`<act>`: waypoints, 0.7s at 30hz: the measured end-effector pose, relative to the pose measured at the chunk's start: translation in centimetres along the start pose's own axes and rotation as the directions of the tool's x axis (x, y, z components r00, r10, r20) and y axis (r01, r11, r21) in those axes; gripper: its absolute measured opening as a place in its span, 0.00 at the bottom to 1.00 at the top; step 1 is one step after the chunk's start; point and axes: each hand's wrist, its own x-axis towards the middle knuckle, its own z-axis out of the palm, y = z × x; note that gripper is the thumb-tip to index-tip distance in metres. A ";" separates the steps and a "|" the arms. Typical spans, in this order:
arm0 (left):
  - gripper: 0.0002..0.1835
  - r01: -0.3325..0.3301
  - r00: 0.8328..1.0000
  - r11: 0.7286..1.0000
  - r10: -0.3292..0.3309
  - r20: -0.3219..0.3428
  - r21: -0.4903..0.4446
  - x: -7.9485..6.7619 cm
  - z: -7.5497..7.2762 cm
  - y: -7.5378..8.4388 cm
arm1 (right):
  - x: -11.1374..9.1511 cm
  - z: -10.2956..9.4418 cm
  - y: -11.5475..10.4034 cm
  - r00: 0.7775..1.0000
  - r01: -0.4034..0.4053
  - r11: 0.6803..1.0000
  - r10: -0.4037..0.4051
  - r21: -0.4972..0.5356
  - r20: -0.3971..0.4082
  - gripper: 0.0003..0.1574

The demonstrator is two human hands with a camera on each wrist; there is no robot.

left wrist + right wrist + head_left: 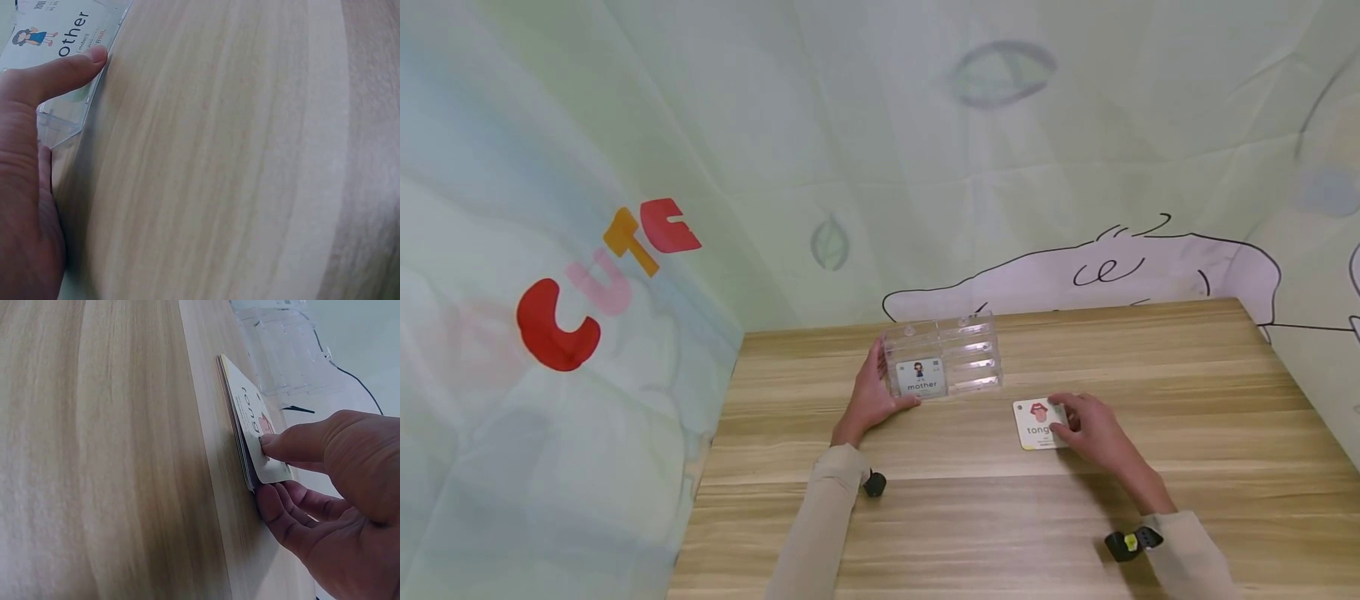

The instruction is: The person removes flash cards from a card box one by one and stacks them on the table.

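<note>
My left hand point(874, 390) grips the left side of a clear plastic card rack point(972, 354), with its thumb along the front lower edge. A "mother" flash card point(922, 379) with a girl's picture sits in the rack's left column; the right column's tiers show no card. To the right of the rack, a small stack of flash cards point(232, 406) lies on the table, topped by a "tongue" card point(1032, 423). My right hand point(1096, 433) pinches that top card at its right side, thumb on its face. Its near corner is slightly raised from the cards beneath.
The wooden table point(962, 533) runs back to a printed cloth backdrop point(880, 150), close behind the rack. Another cloth wall with the coloured letters "CUTE" point(559, 325) stands on the left. A dark wrist device point(1123, 546) is strapped at the right sleeve, another point(875, 484) at the left.
</note>
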 end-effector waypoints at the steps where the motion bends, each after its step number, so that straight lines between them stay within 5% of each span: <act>1: 0.75 -0.004 1.000 1.000 0.004 -0.002 -0.001 0.0 0.0 0.0 | 0.0 0.0 0.0 1.000 0.003 1.000 -0.003 -0.002 -0.003 0.26; 21: 0.75 -0.005 1.000 1.000 0.005 -0.004 -0.004 0.0 0.1 -0.1 | -0.1 0.2 -0.2 0.998 -0.051 0.999 0.052 -0.016 0.029 0.25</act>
